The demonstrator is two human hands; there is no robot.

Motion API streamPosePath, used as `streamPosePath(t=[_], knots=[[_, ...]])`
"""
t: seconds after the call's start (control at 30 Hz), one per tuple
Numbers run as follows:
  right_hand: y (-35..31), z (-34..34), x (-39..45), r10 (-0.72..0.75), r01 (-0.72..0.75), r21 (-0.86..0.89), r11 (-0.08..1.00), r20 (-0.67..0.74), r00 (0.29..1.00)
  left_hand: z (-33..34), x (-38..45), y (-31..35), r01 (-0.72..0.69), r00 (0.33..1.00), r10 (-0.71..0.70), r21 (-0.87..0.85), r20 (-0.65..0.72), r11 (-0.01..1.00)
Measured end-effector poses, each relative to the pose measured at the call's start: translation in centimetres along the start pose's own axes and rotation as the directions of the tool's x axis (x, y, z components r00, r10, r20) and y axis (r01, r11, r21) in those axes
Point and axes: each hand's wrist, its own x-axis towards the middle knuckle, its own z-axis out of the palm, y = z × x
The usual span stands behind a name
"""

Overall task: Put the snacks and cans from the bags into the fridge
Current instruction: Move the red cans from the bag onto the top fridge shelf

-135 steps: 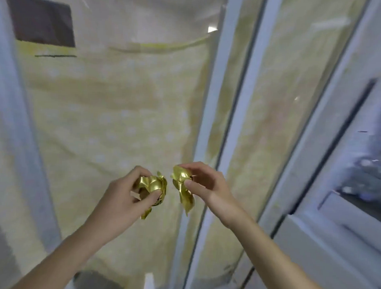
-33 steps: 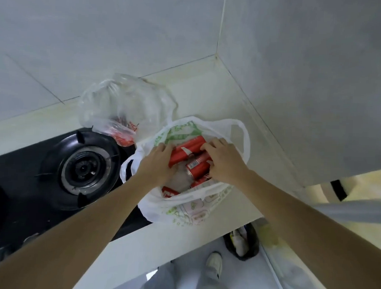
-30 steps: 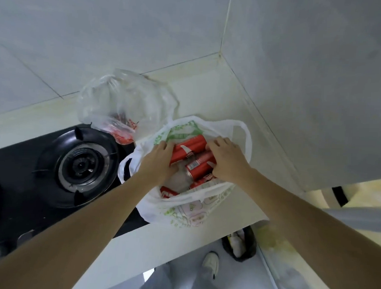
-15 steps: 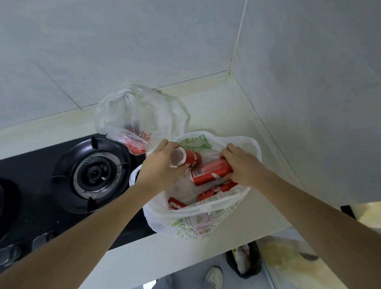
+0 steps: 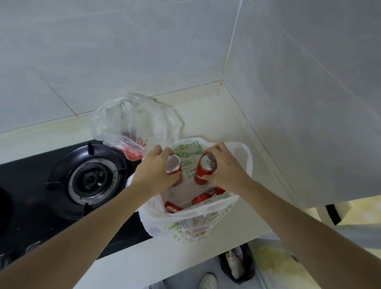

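A white plastic bag with green print (image 5: pixel 195 223) stands open on the cream counter in the wall corner. My left hand (image 5: pixel 153 171) grips one red can (image 5: pixel 173 165), held upright above the bag. My right hand (image 5: pixel 224 167) grips a second red can (image 5: pixel 204 170), also upright with its silver top facing me. More red cans (image 5: pixel 208 195) lie on their sides at the bottom of the bag. Behind it sits a clear plastic bag (image 5: pixel 133 122) with a red-printed snack packet (image 5: pixel 132 147) inside. The fridge is out of view.
A black gas hob with a round burner (image 5: pixel 91 179) lies left of the bags. Grey tiled walls (image 5: pixel 296 105) meet in a corner behind the counter. Below the counter edge I see my shoe (image 5: pixel 208 285) and a dark bag (image 5: pixel 236 266) on the floor.
Earlier both hands held gold wrappers elsewhere. Over the last second my hands reached into the white bag, each took a lying can, and lifted it upright above the bag.
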Motion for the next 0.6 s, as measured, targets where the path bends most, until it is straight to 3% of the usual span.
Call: streamPosePath(t=[0.13, 0.27, 0.37, 0.43, 0.5, 0.6], knots=[[0.0, 1.7, -0.4, 0.019, -0.018, 0.047, 0.999, -0.031, 0.999, -0.7, 1.0, 1.6, -0.046, 0.989, 0.014, 0.221, 0.145, 0.974], [0.1, 2.3, -0.8, 0.068, -0.058, 0.134, 0.989, -0.067, 0.995, -0.6, 2.1, 3.3, -0.164, 0.963, 0.039, 0.468, 0.266, 0.868], [0.0, 2.4, -0.8, 0.061, -0.051, 0.123, 0.991, -0.082, 0.995, -1.1, 3.0, 3.4, -0.21, 0.952, 0.055, 0.511, 0.3, 0.833], [-0.1, 2.3, -0.8, 0.06, -0.051, 0.111, 0.993, -0.083, 0.995, -1.8, 3.1, 2.3, -0.13, 0.96, 0.01, 0.415, 0.28, 0.9], [0.0, 2.2, -0.8, 0.059, -0.05, 0.1, 0.994, -0.088, 0.994, -2.7, 2.6, 0.7, 0.071, 0.966, -0.118, 0.202, 0.23, 0.977], [0.2, 1.9, -0.9, 0.072, -0.062, 0.103, 0.993, -0.101, 0.992, -3.3, 1.4, -1.2, 0.36, 0.926, -0.329, -0.168, 0.186, 0.918]])
